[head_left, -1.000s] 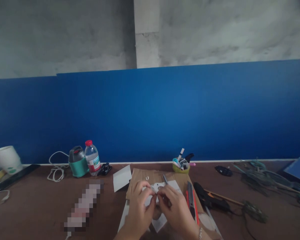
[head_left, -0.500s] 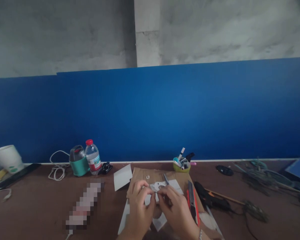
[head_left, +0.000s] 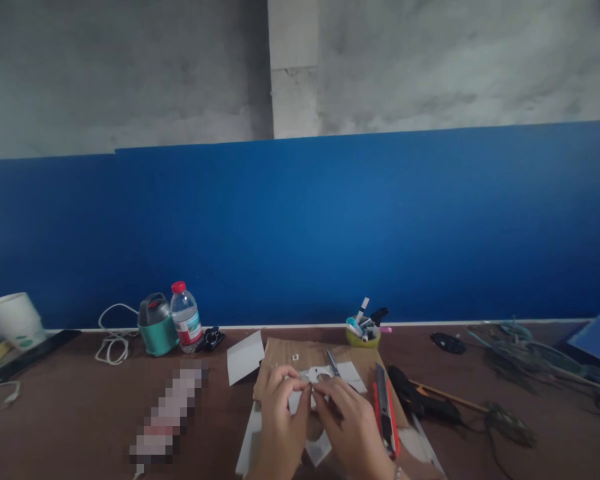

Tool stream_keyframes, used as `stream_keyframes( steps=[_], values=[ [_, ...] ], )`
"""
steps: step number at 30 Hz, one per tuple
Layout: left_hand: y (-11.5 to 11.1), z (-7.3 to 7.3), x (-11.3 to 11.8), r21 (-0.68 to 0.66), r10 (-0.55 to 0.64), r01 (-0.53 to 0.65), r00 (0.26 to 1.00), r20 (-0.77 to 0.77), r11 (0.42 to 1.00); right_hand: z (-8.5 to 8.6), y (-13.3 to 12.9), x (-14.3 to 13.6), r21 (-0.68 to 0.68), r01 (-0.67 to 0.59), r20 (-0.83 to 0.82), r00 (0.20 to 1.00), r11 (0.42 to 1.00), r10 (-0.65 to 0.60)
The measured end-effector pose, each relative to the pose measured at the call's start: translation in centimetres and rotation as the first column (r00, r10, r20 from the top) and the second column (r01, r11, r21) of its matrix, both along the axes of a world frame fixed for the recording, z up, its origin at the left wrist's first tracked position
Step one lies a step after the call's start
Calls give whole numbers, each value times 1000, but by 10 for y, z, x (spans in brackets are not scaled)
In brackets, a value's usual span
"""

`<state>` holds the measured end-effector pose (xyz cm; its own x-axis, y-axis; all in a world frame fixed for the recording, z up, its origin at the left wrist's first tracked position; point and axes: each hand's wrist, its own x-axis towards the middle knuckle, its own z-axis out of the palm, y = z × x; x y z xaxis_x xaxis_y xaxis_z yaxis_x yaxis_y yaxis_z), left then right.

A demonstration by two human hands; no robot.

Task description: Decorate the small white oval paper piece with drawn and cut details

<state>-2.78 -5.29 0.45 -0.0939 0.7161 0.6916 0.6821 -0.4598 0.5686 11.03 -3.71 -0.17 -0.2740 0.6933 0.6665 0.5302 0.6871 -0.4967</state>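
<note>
My left hand (head_left: 284, 412) and my right hand (head_left: 347, 413) meet fingertip to fingertip over a sheet of cardboard (head_left: 280, 350). Thumb and forefinger are pinched on each side. Whatever sits between them is too small to make out. Just beyond the fingers lies a white cut-out piece (head_left: 320, 373) with holes in it, on white paper (head_left: 353, 375). A slim metal tool (head_left: 332, 363) rests beside it. Right of my right hand is a red utility knife (head_left: 386, 413). A small white scrap (head_left: 295, 357) lies on the cardboard's far part.
Behind the cardboard stands a yellow-green cup of pens (head_left: 364, 337). A black glue gun (head_left: 423, 400) and tangled wires (head_left: 535, 353) lie right. To the left are a white card (head_left: 245, 357), a water bottle (head_left: 186, 320), a teal container (head_left: 159, 333) and a white cup (head_left: 15, 320).
Both hands stay pinched together in nearly the same place, with the fingertips shifted slightly. The whole view has tilted a little, so the scene sits slightly lower.
</note>
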Motion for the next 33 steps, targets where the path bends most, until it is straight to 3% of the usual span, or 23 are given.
stream_keyframes(
  steps=[6, 12, 16, 22, 33],
  values=[
    [0, -1, 1, 7, -103, 103, 993, 57, 995, 1, -1, 2, -14, -19, -14, 1000, 1000, 19],
    [3, -4, -2, -37, -62, 66, 994, 89, 997, 9, -4, 1, -69, -101, -26, 995, 993, 99],
    [3, 0, -2, -30, -70, 73, 995, 77, 997, 12, -1, 2, -153, -57, -85, 995, 987, 44],
    [5, -1, -3, 11, -83, 83, 997, -2, 996, 17, 4, 8, -158, -54, 21, 998, 986, 57],
    [7, -3, -7, -148, -197, 201, 980, 41, 968, 27, 10, 17, -307, -137, -3, 990, 942, 143]
  ],
)
